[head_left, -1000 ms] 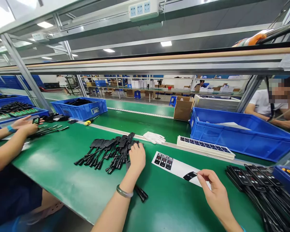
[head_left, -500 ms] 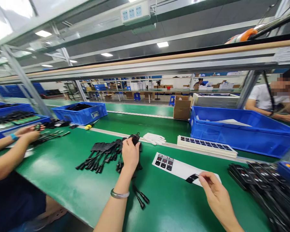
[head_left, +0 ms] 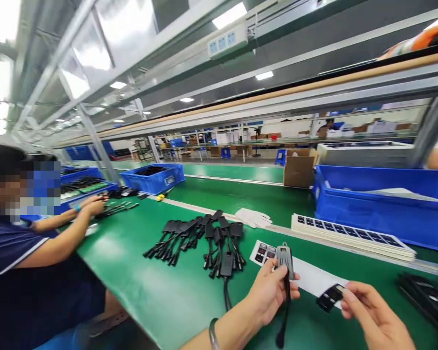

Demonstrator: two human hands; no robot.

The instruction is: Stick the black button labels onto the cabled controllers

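Note:
My left hand (head_left: 266,296) grips a small dark box with a cable (head_left: 285,257), held upright over the label sheet, its cable hanging down past my fingers. A curved black label (head_left: 327,298) is pinched by one corner between the thumb and forefinger of my right hand (head_left: 374,311). Under both hands lies the white label sheet (head_left: 310,276), with a few black labels at its left end, partly covered by my left hand. Several more black boxes with cables (head_left: 182,227) lie in a group to the left, one (head_left: 227,265) nearer to me.
Behind the sheet are a stack of label sheets (head_left: 350,238), a white glove (head_left: 253,218) and a large blue bin (head_left: 372,209). More black cabled units (head_left: 423,296) lie at right. A co-worker's arms (head_left: 65,238) reach over the green table (head_left: 146,287) at left.
My left hand has come from the group of black boxes toward the right, bringing one with it. My right hand still holds the label, now lifted more off the sheet. The view has turned left.

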